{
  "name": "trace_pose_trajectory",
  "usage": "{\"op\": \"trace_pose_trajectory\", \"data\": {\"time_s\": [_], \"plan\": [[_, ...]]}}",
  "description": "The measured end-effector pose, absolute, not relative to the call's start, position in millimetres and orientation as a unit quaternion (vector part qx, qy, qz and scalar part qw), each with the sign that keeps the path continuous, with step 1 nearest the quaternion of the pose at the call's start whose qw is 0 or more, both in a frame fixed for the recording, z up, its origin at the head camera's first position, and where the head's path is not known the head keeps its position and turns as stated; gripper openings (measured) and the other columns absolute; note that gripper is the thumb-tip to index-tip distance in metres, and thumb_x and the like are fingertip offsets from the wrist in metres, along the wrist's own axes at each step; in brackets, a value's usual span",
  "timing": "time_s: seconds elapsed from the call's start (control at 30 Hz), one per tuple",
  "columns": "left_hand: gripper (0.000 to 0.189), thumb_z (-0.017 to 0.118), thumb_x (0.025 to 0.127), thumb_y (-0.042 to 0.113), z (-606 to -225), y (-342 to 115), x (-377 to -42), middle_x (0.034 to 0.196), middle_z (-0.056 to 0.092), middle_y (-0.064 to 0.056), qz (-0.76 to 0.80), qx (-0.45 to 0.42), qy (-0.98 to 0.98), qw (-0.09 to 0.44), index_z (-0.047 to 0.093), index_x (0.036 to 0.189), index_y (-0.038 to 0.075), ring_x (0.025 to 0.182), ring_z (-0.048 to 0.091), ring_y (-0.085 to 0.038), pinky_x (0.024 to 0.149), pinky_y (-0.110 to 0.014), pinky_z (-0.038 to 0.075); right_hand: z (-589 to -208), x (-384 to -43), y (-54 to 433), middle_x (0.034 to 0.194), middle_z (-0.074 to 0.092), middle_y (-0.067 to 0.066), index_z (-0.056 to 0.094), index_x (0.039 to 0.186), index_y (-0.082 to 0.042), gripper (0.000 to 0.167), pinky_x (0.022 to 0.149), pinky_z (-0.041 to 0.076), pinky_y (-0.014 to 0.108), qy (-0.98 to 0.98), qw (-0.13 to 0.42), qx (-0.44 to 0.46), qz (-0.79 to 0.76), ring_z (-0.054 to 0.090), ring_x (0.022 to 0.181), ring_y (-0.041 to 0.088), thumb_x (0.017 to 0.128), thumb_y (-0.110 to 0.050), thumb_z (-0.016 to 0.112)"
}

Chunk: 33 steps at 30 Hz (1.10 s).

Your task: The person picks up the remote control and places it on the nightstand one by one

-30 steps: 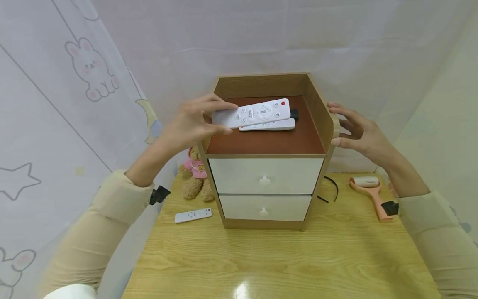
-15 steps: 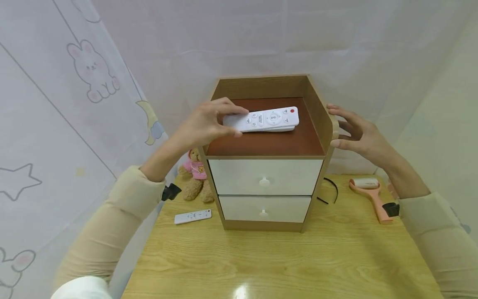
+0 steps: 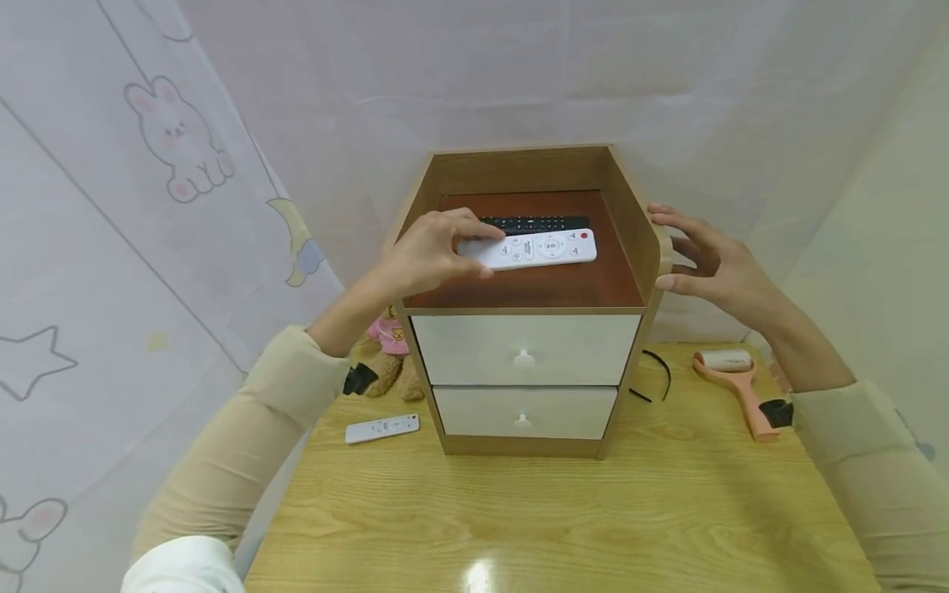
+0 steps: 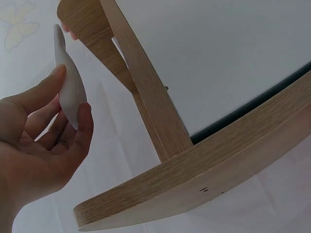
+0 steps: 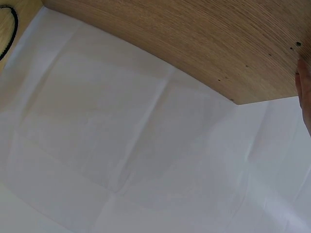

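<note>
In the head view my left hand (image 3: pixel 437 251) pinches a white remote control (image 3: pixel 552 247) between thumb and fingers. It is over the open top shelf (image 3: pixel 519 288) of a small wooden cabinet, buttons up, with its red button to the right. Behind it on the shelf lies a black remote control (image 3: pixel 530 223), partly covered. The left wrist view shows the held white remote (image 4: pixel 72 90) edge-on, tilted, beside the cabinet's side panel (image 4: pixel 146 189). My right hand (image 3: pixel 715 263) rests its fingertips and thumb against the outside of the cabinet's right panel (image 3: pixel 652 239).
Two white drawers (image 3: pixel 526 350) form the cabinet front. Another white remote (image 3: pixel 381 428) lies on the wooden table (image 3: pixel 519 519), near a teddy bear (image 3: pixel 389 338) in pink. Right of the cabinet are a black curved band (image 3: pixel 663 375) and an orange-handled lint roller (image 3: pixel 741 387).
My left hand has moved right and toward me with the white remote, lowering it in view. The black remote behind shows more; the lower white one is hidden. My right hand stays put.
</note>
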<state>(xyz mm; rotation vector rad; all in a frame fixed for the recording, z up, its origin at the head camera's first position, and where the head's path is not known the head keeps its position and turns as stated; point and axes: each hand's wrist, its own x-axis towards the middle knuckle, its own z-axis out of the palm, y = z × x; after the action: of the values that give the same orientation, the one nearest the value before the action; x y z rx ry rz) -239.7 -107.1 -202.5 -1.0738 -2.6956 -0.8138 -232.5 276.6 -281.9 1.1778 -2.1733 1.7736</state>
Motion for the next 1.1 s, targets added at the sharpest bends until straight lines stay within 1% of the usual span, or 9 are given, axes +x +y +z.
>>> {"op": "trace_pose_trajectory", "data": {"time_s": [0.17, 0.37, 0.6, 0.97, 1.1], "plan": [[0.043, 0.08, 0.079, 0.012, -208.0, -105.0, -242.8, 0.101, 0.063, -0.006, -0.264, -0.354, -0.895, 0.062, 0.069, 0.12, 0.009, 0.084, 0.049, -0.021, 0.071, -0.03, 0.039, -281.1, -230.6, 274.4, 0.159, 0.02, 0.01, 0.032, 0.149, -0.002, 0.076, 0.104, 0.038, 0.017, -0.711, 0.05, 0.389, 0.584, 0.024, 0.144, 0.024, 0.082, 0.024, 0.057], [0.043, 0.081, 0.078, 0.011, -214.8, -102.1, -246.8, 0.102, 0.065, -0.007, -0.26, -0.349, -0.898, 0.061, 0.069, 0.119, 0.008, 0.085, 0.052, -0.021, 0.076, -0.03, 0.043, -274.8, -224.3, 269.4, 0.159, 0.021, 0.01, 0.032, 0.148, -0.001, 0.075, 0.105, 0.036, 0.017, -0.716, 0.051, 0.388, 0.578, 0.022, 0.145, 0.022, 0.082, 0.023, 0.057], [0.042, 0.08, 0.079, 0.01, -224.6, -99.5, -257.4, 0.112, 0.065, -0.009, -0.248, -0.343, -0.905, 0.044, 0.069, 0.119, 0.005, 0.091, 0.054, -0.021, 0.08, -0.032, 0.045, -270.4, -219.7, 267.4, 0.158, 0.022, 0.012, 0.033, 0.148, 0.0, 0.074, 0.106, 0.036, 0.017, -0.71, 0.054, 0.392, 0.583, 0.023, 0.144, 0.022, 0.082, 0.024, 0.056], [0.04, 0.08, 0.079, 0.011, -236.1, -101.5, -266.8, 0.112, 0.066, -0.01, -0.242, -0.345, -0.906, 0.04, 0.069, 0.118, 0.005, 0.097, 0.057, -0.021, 0.085, -0.034, 0.046, -277.6, -226.2, 272.1, 0.158, 0.023, 0.01, 0.033, 0.148, 0.0, 0.075, 0.106, 0.037, 0.019, -0.728, 0.061, 0.368, 0.575, 0.023, 0.144, 0.023, 0.081, 0.025, 0.057], [0.04, 0.08, 0.079, 0.011, -236.2, -101.1, -267.6, 0.113, 0.065, -0.01, -0.241, -0.347, -0.906, 0.039, 0.069, 0.117, 0.005, 0.099, 0.057, -0.021, 0.086, -0.035, 0.046, -279.2, -229.0, 273.6, 0.158, 0.022, 0.011, 0.033, 0.148, 0.0, 0.075, 0.106, 0.037, 0.019, -0.721, 0.061, 0.381, 0.576, 0.023, 0.144, 0.024, 0.081, 0.025, 0.057]]}}
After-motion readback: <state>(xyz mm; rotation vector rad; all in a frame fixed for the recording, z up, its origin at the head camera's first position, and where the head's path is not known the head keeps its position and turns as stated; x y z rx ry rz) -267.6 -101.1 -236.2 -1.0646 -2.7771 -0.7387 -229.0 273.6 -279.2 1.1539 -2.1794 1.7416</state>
